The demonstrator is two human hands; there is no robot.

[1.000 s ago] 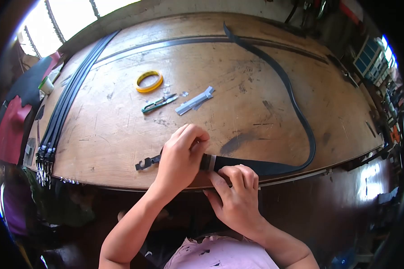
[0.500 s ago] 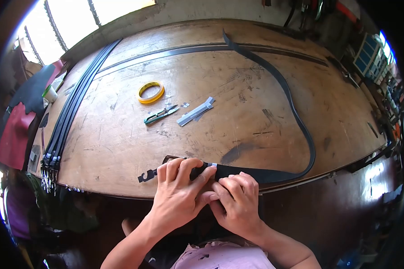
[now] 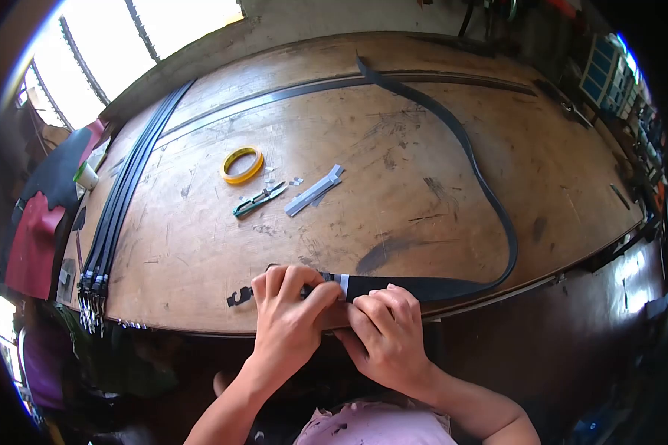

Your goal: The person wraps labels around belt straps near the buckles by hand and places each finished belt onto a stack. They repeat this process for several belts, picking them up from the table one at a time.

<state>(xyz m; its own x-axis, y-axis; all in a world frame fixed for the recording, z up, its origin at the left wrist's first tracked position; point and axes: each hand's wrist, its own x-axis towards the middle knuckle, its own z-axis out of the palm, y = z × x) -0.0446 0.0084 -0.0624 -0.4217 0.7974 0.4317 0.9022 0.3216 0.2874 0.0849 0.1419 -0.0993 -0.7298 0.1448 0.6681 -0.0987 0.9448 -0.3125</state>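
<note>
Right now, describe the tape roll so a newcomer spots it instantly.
Start at the wooden table, left of its middle. The tape roll lies flat just beyond the green-handled snips. It is the only yellow ring there; the things around it are straight strips.

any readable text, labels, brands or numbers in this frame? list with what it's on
None readable. The black belt under the left hand and right hand, the yellow tape roll, the snips, the grey strips and the wooden table show no legible marking.
</note>
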